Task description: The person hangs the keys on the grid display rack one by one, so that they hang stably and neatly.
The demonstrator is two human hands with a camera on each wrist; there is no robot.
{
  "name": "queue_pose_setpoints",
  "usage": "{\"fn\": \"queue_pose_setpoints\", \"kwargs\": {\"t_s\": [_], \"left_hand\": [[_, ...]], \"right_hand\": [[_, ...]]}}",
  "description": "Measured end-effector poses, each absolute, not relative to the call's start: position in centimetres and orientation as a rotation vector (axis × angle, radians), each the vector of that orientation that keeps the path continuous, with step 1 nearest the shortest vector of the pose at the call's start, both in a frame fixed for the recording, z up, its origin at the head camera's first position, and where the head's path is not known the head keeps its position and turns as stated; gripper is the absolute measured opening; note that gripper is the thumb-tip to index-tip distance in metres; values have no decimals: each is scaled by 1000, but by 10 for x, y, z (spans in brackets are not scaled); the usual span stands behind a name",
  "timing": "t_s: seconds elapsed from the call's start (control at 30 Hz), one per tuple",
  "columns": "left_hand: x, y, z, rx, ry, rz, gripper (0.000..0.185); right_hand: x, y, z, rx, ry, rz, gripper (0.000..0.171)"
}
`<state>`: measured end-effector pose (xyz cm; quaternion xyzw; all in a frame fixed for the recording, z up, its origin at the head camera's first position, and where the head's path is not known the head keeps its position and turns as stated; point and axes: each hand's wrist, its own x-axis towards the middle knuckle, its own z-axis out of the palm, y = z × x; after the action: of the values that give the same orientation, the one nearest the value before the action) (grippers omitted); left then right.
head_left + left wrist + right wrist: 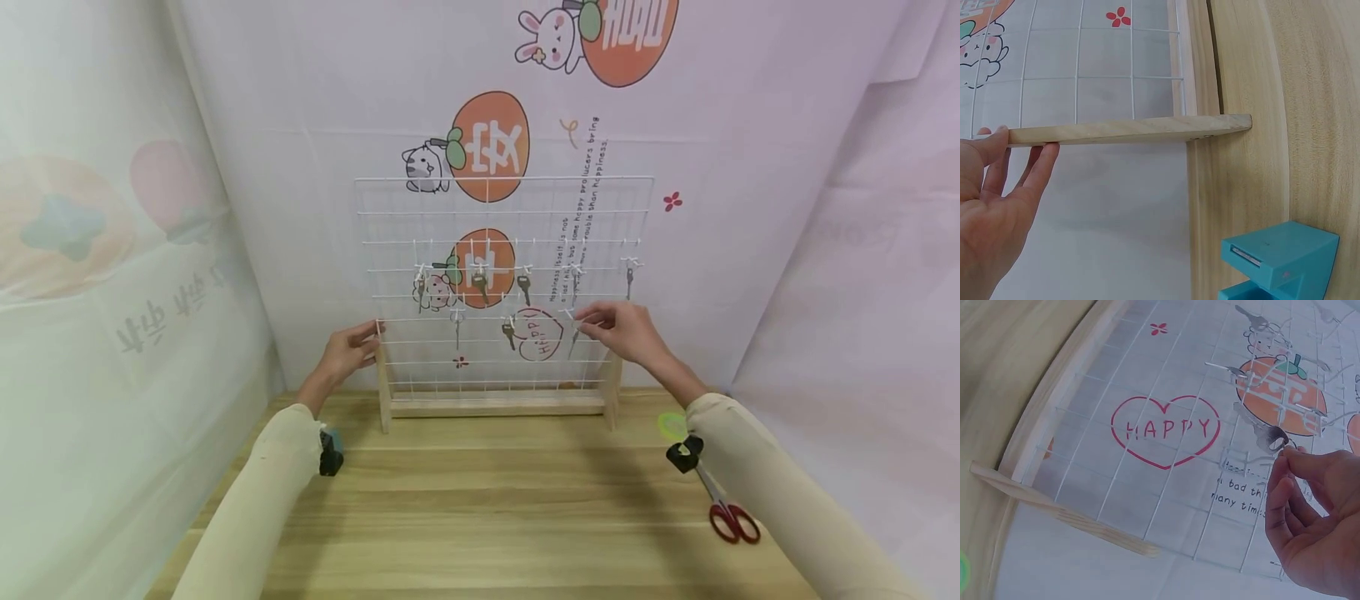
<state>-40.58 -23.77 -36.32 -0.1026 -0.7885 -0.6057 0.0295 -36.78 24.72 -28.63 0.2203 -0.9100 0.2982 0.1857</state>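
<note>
A white wire grid rack [503,177] stands upright on a wooden base. My left hand [347,354] grips the rack's left wooden upright [1129,129] near its top, thumb on one side and fingers on the other. At the grid's right part, my right hand [621,327] pinches a key [1269,436] by its head between thumb and fingertips. That key is right at a white hook [567,315] on the wires, its blade pointing down. Other keys hang from hooks across the grid, among them a dark key [480,287] and another key [524,289].
Scissors [733,523] with red handles lie on the wooden table [480,500] by the right forearm. A yellow-green ring [672,427] is beside the right wrist. A teal plastic block [1285,262] stands left of the rack. Printed white cloth [315,108] hangs behind.
</note>
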Motion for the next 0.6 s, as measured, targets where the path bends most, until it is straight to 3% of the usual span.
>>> {"fn": "queue_pose_setpoints", "kwargs": {"t_s": [0.6], "left_hand": [[-409,-238,-366,-296,-2422,-1893,53]], "right_hand": [[-398,246,-292,573,-2607,892,18]]}}
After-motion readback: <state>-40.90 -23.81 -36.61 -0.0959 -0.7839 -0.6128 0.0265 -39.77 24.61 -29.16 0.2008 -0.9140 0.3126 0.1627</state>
